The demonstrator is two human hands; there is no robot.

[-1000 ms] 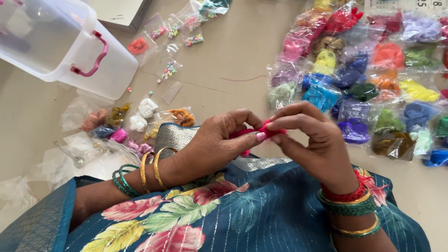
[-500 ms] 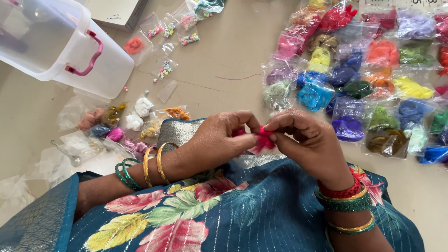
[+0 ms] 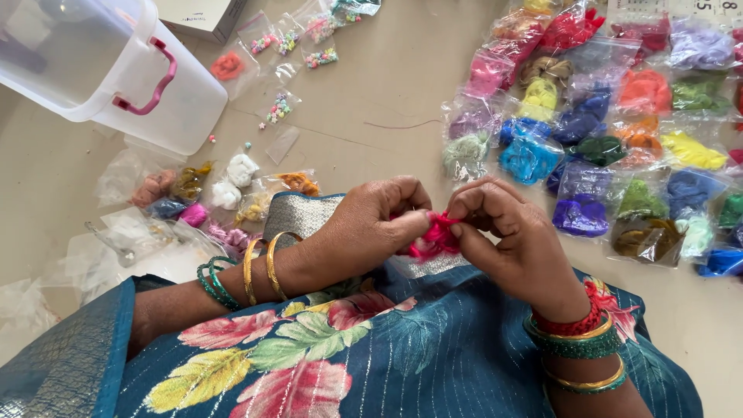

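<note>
Both hands pinch one pink tuft over the lap.

The left hand (image 3: 371, 228) and right hand (image 3: 503, 240) meet fingertip to fingertip, each grip clamped on the same small pink tuft (image 3: 435, 236), held just above the blue floral cloth (image 3: 371, 348) on the lap. The tuft looks loose and fibrous, so uneven pulling between the two grips could tear it, or strands could slip free and drop into the cloth folds. Right of the grip and beyond it lie rows of clear bags of coloured fibre (image 3: 596, 124). To the left lie smaller bags (image 3: 224, 190), and farther off a clear box (image 3: 101, 70) with a pink handle and bead packets (image 3: 279, 108). All rest on a plain beige floor (image 3: 371, 85); no more of the room shows.
</note>
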